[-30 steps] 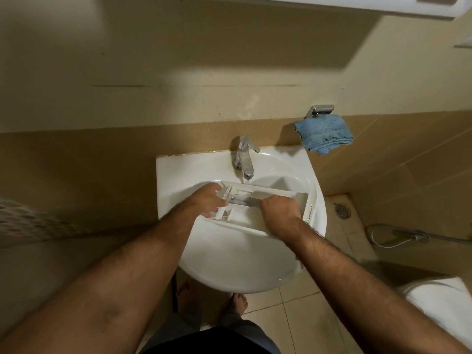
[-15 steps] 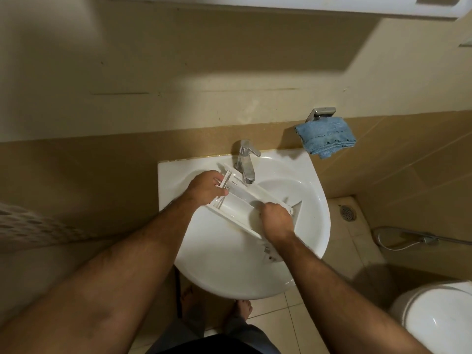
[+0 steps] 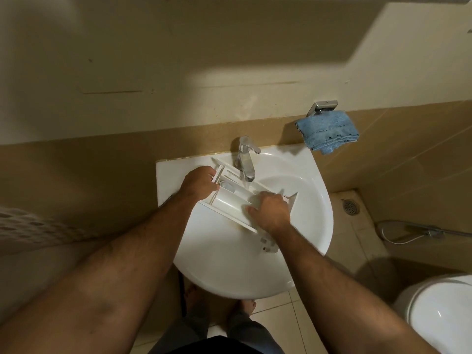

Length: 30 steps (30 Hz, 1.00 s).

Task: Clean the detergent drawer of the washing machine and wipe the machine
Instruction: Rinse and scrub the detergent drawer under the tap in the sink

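Hands' grip [image 3: 201, 183] [image 3: 272, 212] around detergent drawer [image 3: 229, 198].

The detergent drawer [image 3: 231, 200] is white plastic, much the same white as the glossy wash basin [image 3: 229, 259] that it lies across. The tap [image 3: 245, 159] at the far rim is shiny silver chrome. To the right, a light blue towel [image 3: 328, 132] hangs from a silver metal holder [image 3: 322, 107]. The wall is plain cream above and speckled tan tile lower down. The floor tiles [image 3: 275, 323] are pale beige with lighter grout lines, and a round grey drain cover [image 3: 351, 207] with a dotted pattern sits at the right. The toilet [image 3: 441, 315] at the near right is white. At the left edge, a pale surface with a pattern of oval holes shows, blurred.
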Motion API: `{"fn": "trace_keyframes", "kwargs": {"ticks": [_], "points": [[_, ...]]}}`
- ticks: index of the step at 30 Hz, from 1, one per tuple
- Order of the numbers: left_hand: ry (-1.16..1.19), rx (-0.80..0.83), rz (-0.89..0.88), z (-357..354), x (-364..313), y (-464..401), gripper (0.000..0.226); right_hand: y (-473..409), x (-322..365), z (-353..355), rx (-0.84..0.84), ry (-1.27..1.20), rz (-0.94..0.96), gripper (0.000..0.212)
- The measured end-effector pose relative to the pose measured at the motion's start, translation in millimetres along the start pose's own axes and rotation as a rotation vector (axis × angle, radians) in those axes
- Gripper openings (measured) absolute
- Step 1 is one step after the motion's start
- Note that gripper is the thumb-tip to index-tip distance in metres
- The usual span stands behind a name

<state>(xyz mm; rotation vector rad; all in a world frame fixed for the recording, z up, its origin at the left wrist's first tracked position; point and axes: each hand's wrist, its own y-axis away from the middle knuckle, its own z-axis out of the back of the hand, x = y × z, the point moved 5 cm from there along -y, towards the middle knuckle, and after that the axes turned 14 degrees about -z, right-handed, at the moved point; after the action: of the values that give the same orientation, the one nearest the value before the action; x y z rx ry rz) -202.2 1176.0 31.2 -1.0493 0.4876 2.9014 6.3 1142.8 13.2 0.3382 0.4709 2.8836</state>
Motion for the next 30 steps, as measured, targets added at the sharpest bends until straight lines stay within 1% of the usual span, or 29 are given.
{"fn": "trace_keyframes", "kwargs": {"ticks": [2, 4, 7, 10, 13, 15, 17, 19, 21, 22, 25, 27, 29, 30], "points": [[-0.022, 0.003, 0.0, 0.0, -0.3, -0.7, 0.046, -2.8, 16.7, 1.0, -0.012, 0.103, 0.022, 0.036], [-0.036, 0.0, 0.001, 0.3, -0.5, -1.0, 0.046, -5.0, 31.8, 1.4, 0.011, 0.059, 0.058, 0.036], [-0.059, -0.009, 0.011, 0.2, -0.1, 0.0, 0.045, -6.5, 42.7, -3.2, 0.074, -0.041, 0.121, 0.042], [-0.045, -0.039, 0.03, -0.7, 0.3, 3.1, 0.041, -7.6, 27.9, -6.5, 0.129, -0.096, 0.094, 0.049], [-0.025, -0.054, 0.032, -3.6, -1.0, 6.0, 0.039, -13.6, 5.5, -8.8, 0.145, -0.045, -0.025, 0.045], [-0.02, -0.064, 0.033, -5.2, -1.8, 6.6, 0.038, -14.1, 11.5, -8.2, 0.141, -0.003, -0.009, 0.039], [-0.022, -0.065, 0.038, -6.1, -2.1, 7.7, 0.038, -14.5, 29.3, -8.6, 0.127, -0.075, 0.055, 0.037], [-0.031, -0.064, 0.049, -5.2, -0.9, 10.3, 0.039, -12.9, 40.0, -11.2, 0.172, -0.186, 0.077, 0.044], [-0.018, -0.068, 0.07, -4.2, 3.7, 13.8, 0.039, -11.6, 33.0, -12.4, 0.208, -0.241, 0.066, 0.051], [-0.005, -0.072, 0.081, -4.0, 6.2, 15.6, 0.038, -12.1, 25.8, -12.9, 0.205, -0.206, 0.059, 0.049], [0.05, -0.076, 0.102, -8.7, 14.5, 20.6, 0.035, -14.6, 7.5, -14.2, 0.173, 0.039, 0.056, 0.036], [0.083, -0.092, 0.104, -10.8, 16.0, 23.2, 0.032, -14.5, 14.0, -12.1, 0.156, 0.105, 0.078, 0.034], [0.091, -0.1, 0.111, -11.9, 17.4, 24.7, 0.031, -11.9, 27.4, -12.4, 0.176, 0.0, 0.117, 0.042], [0.097, -0.109, 0.117, -10.7, 19.0, 25.3, 0.03, -9.1, 32.3, -13.6, 0.221, -0.091, 0.122, 0.049]]}}
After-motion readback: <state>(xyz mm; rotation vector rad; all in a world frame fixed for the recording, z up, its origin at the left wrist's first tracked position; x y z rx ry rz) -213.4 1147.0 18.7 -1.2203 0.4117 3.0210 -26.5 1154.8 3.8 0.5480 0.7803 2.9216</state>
